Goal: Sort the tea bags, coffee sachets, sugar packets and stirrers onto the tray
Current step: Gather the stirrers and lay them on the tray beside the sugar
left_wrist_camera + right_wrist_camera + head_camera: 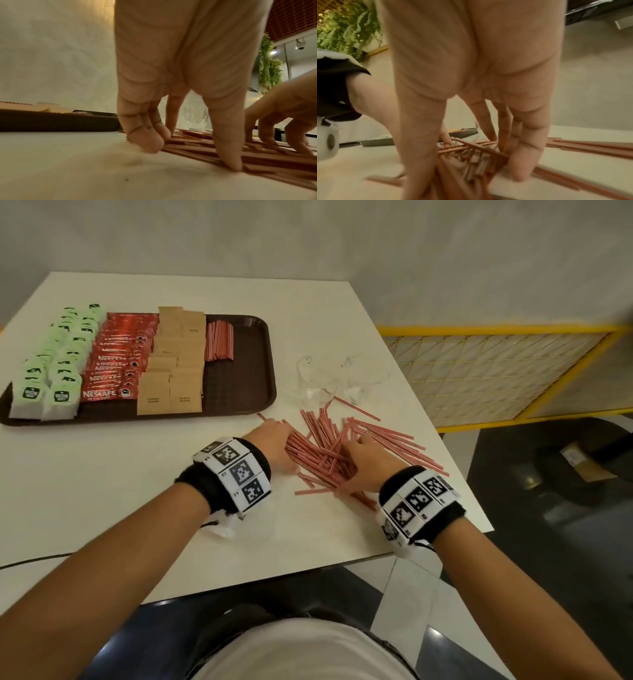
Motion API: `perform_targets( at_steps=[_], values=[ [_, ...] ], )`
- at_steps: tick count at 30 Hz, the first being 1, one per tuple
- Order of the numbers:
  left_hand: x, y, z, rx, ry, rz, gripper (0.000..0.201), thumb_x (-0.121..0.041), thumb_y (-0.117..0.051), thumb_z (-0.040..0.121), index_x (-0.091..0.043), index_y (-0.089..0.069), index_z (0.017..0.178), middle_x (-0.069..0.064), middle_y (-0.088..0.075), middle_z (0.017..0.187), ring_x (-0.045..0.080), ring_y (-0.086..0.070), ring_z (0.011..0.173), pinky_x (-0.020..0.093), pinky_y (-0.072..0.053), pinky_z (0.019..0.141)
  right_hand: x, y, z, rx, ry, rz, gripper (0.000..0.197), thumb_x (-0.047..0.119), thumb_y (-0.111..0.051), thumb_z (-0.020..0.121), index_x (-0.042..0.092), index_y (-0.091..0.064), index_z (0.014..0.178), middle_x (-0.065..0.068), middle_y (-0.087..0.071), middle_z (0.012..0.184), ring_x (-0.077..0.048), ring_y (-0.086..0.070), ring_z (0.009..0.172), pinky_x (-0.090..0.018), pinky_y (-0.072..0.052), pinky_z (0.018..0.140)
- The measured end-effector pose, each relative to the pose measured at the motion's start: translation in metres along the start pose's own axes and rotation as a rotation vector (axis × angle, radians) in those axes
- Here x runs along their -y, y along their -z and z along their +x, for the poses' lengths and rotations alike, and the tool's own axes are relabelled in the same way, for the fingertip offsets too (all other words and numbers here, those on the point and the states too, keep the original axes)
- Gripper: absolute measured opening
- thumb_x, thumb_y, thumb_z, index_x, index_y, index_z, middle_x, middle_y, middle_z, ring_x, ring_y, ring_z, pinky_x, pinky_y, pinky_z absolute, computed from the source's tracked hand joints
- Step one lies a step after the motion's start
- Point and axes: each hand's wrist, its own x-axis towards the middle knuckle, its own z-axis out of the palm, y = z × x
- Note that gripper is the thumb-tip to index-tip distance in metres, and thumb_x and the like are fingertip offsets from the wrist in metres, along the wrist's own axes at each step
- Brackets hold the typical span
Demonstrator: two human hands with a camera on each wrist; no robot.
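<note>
Head view, glasses (322, 381) behind stirrers (329, 450)

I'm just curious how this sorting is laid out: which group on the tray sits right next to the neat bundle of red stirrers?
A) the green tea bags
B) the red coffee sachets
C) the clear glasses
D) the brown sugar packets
D: on the tray, the brown sugar packets lie directly left of the bundled stirrers, with the coffee sachets and tea bags farther left.

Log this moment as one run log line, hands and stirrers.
left hand: fingertips on loose stirrers | right hand: gathering same pile | tray: tea, coffee, sugar rows, stirrer bundle placed | pile still on table
</note>
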Motion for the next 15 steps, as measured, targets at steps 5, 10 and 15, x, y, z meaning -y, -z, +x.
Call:
perform_targets(
  at_steps=[5,10,15],
  values=[
    [0.001,-0.003,0.004,-0.063,0.035,-0.019,0.051,-0.036,-0.073,0.075,-0.022,-0.055,0.122,0.009,-0.035,0.121,0.026,-0.033,0.122,0.04,-0.036,0.103,0.011,0.007,0.013,0.043,0.04,0.034,0.067,0.05,-0.069,0.076,0.012,-0.045,0.126,-0.011,-0.045,0.124,-0.025,-0.047,0.106,-0.032,-0.041,0.086],
    [0.003,0.002,0.009,-0.021,0.044,-0.067,0.06,-0.03,-0.076,0.074,-0.021,-0.05,0.127,0.008,-0.039,0.121,0.025,-0.042,0.119,0.035,-0.038,0.101,0.033,0.009,0.022,-0.014,-0.017,-0.004,0.077,0.063,-0.065,0.072,0.008,-0.047,0.123,-0.013,-0.046,0.125,-0.027,-0.048,0.112,-0.034,-0.043,0.087],
    [0.005,0.004,0.013,-0.026,0.025,0.001,0.061,-0.024,-0.075,0.073,-0.019,-0.049,0.128,0.009,-0.045,0.123,0.023,-0.047,0.116,0.033,-0.04,0.099,0.049,0.019,0.034,-0.033,-0.028,0.066,0.054,0.041,-0.075,0.075,0.006,-0.055,0.111,-0.006,-0.06,0.101,-0.018,-0.052,0.083,-0.026,-0.043,0.071]
  ],
)
